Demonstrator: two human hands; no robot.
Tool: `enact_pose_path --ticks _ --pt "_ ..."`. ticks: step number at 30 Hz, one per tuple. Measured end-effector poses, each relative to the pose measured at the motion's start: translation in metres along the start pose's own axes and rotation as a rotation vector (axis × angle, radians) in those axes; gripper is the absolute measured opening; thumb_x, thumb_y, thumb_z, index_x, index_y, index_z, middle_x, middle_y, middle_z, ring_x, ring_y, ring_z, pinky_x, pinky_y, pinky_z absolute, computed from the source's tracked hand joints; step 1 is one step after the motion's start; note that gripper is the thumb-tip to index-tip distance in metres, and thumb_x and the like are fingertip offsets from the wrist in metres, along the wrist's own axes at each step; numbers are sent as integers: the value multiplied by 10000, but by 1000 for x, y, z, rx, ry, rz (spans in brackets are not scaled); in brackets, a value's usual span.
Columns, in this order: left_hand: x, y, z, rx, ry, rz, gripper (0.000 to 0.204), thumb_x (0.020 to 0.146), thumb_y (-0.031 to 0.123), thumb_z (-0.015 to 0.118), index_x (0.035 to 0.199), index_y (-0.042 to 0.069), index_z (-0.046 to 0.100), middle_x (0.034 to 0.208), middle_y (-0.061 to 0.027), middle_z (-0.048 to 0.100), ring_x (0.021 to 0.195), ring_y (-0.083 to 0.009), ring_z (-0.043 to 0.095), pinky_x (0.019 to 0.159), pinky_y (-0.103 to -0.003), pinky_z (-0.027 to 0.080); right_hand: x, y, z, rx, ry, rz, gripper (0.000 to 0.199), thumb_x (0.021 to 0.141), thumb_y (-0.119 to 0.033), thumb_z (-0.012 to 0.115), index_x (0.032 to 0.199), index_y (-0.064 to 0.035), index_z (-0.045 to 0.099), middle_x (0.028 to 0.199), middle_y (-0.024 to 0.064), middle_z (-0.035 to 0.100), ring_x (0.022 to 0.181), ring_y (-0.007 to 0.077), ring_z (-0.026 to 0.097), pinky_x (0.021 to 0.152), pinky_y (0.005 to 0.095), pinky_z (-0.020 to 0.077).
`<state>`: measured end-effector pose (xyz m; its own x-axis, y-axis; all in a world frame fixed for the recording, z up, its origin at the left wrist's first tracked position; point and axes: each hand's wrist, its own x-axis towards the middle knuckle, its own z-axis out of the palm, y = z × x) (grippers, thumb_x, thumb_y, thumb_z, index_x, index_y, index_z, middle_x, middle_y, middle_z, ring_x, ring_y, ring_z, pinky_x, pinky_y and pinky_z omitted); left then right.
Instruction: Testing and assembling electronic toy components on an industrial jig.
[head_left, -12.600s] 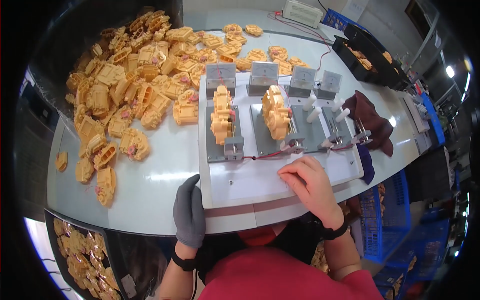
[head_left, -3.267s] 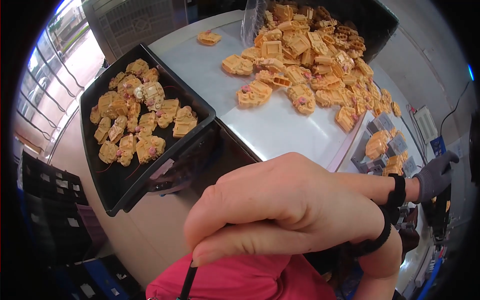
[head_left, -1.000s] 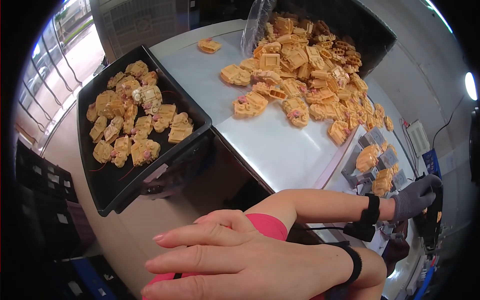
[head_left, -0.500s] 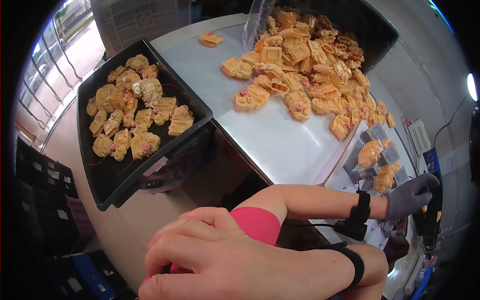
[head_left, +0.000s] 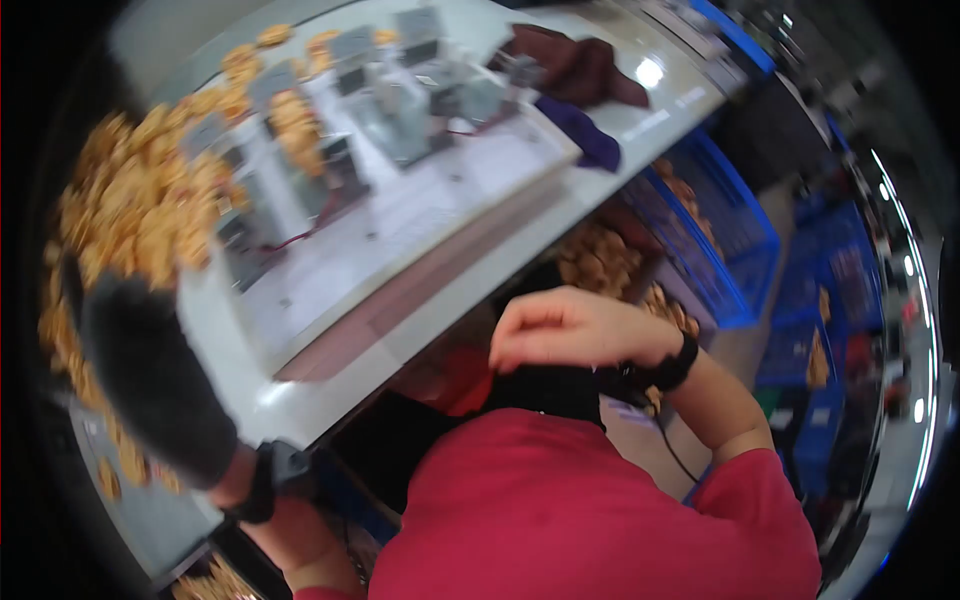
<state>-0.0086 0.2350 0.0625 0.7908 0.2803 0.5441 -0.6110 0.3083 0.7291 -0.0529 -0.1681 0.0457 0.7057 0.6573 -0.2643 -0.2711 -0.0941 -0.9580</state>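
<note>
My left hand, in a dark grey glove, is over the left side of the table by a heap of yellow moulded plastic parts. Motion blur hides its fingers and whether they hold anything. My right hand is bare, in front of the table edge and above my lap. Its fingers curl in toward the thumb, with no object showing in them. Beyond my hands, a white board carries a row of grey holders, and a yellow part sits in one of them.
Dark red cloth and purple cloth lie past the board's right end. Below the table edge stand a blue crate and more yellow parts. Other blue crates stand farther right. A cable hangs near my right arm.
The view has swung right, from the black tray and parts heap to the holder board and crates. My gloved left hand now appears at the left; my right hand is farther from the camera.
</note>
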Motion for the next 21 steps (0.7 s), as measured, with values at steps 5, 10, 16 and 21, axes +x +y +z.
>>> enact_pose_path --ticks 5,10,16,21 --pt "22 -3 5 -84 -48 -117 478 1050 170 353 1386 -166 402 1306 -261 538 1192 -350 541 1115 -455 401 -178 274 -38 -645 789 704 332 911 -340 564 929 -25 666 808 132 685 806 238 680 691 383 519" --pt "12 -1 -19 809 1 229 376 956 -44 598 1313 -127 515 1262 -184 614 1057 -217 648 979 -300 535 -204 359 91 -62 546 955 239 990 -243 493 986 -92 677 868 12 649 770 177 608 708 353 508" --pt "17 -2 3 977 -11 280 372 959 -37 601 1314 -117 522 1280 -187 614 1046 -215 657 981 -289 533 -223 384 112 771 452 977 359 1043 -349 433 1280 -136 598 1224 29 653 1020 188 633 904 475 500" --pt "5 -3 5 726 40 214 380 971 -38 582 1336 -113 506 1274 -178 608 1075 -218 648 977 -292 537 -213 350 119 1043 425 1217 814 976 -687 199 1549 -119 306 1563 107 391 1418 383 363 1062 720 320"
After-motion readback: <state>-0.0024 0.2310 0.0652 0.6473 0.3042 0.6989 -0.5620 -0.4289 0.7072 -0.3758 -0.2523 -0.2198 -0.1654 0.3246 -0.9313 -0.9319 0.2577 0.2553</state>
